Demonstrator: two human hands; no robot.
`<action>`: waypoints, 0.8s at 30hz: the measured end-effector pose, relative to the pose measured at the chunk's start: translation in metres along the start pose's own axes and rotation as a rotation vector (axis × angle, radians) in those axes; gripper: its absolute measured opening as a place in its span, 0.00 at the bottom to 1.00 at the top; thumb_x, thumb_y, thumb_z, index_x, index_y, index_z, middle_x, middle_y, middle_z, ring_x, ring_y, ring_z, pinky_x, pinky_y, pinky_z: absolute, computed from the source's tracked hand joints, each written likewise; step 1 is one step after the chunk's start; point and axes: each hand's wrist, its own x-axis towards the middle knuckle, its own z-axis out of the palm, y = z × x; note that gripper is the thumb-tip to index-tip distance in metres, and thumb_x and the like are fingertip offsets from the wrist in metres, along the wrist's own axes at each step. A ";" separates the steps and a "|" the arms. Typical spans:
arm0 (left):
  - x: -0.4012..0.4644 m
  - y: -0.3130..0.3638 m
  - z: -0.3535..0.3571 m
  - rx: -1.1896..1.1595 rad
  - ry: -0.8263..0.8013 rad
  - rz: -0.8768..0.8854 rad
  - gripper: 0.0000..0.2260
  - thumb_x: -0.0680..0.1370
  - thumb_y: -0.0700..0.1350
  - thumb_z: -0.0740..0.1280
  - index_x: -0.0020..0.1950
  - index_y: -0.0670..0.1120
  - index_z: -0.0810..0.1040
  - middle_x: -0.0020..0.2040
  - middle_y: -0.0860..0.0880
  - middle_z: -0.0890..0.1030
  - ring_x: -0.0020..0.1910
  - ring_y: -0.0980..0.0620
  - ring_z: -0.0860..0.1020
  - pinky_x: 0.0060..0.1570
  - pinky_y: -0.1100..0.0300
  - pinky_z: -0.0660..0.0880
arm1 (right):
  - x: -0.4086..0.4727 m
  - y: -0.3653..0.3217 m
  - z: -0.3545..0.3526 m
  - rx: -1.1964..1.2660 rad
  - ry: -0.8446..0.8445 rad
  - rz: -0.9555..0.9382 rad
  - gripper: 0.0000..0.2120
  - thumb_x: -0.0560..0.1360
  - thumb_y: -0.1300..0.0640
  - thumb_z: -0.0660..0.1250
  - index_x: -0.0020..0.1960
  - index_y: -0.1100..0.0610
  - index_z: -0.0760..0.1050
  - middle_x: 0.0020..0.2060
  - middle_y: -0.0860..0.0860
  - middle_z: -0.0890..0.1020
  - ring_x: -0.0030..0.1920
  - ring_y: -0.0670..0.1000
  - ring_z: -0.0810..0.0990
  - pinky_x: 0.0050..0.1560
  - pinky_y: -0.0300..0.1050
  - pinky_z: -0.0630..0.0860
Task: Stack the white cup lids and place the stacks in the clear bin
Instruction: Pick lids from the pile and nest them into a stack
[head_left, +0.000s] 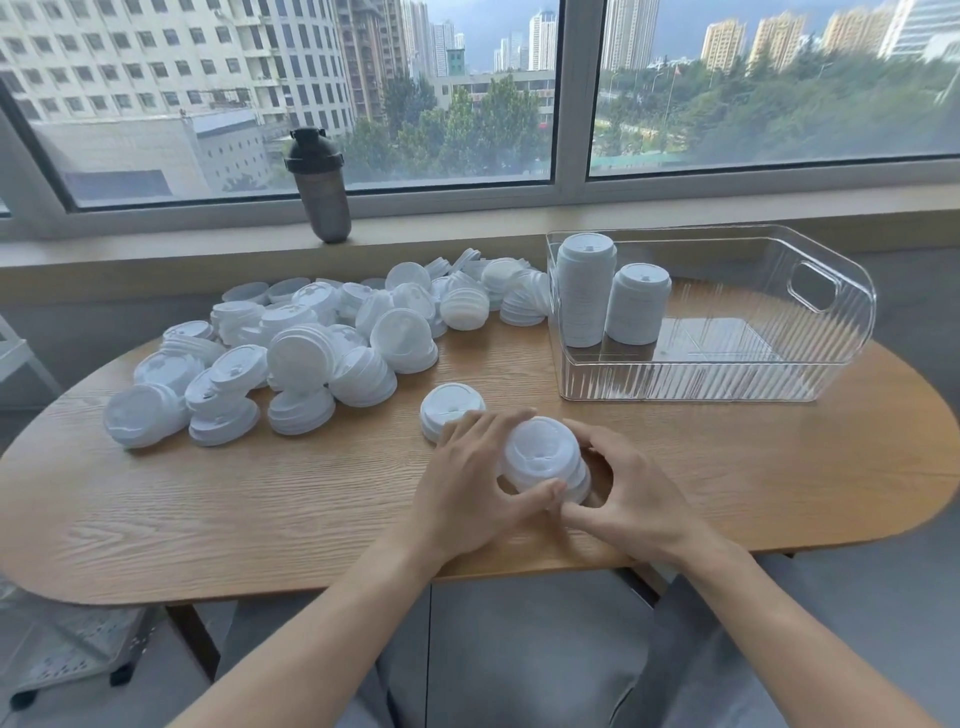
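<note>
A short stack of white cup lids (543, 456) stands on the wooden table near its front edge. My left hand (470, 478) grips it from the left and my right hand (631, 488) from the right, the thumbs meeting at its front. Just behind my left hand sits another short lid stack (449, 402). A big heap of loose white lids (311, 348) covers the table's left and middle back. The clear bin (727, 387) at the back right holds two tall lid stacks, one (584, 291) in its left corner and a shorter one (635, 304) beside it.
A dark shaker bottle (319, 187) stands on the window sill behind the heap. The oval wooden table (208, 509) shows bare wood at the front left. A white perforated rack (62, 654) stands on the floor at the lower left.
</note>
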 end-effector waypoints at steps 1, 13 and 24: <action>0.001 0.000 0.000 0.010 -0.016 -0.003 0.33 0.71 0.66 0.74 0.72 0.52 0.74 0.66 0.57 0.79 0.66 0.58 0.72 0.67 0.66 0.59 | -0.002 0.002 -0.002 -0.005 -0.009 0.009 0.37 0.66 0.48 0.77 0.72 0.41 0.70 0.63 0.35 0.77 0.66 0.39 0.73 0.67 0.40 0.71; 0.002 -0.001 0.013 0.081 -0.093 0.048 0.34 0.72 0.70 0.71 0.72 0.52 0.73 0.63 0.58 0.81 0.63 0.60 0.70 0.67 0.61 0.61 | -0.006 0.009 -0.001 0.069 0.097 0.075 0.15 0.79 0.50 0.69 0.65 0.46 0.78 0.57 0.36 0.81 0.60 0.36 0.77 0.61 0.35 0.73; -0.006 -0.013 -0.001 0.041 -0.015 0.009 0.30 0.74 0.64 0.69 0.73 0.54 0.74 0.68 0.60 0.76 0.72 0.60 0.68 0.71 0.70 0.54 | -0.004 0.005 0.004 -0.072 0.073 0.002 0.27 0.73 0.37 0.72 0.68 0.49 0.76 0.60 0.38 0.76 0.63 0.39 0.73 0.65 0.35 0.69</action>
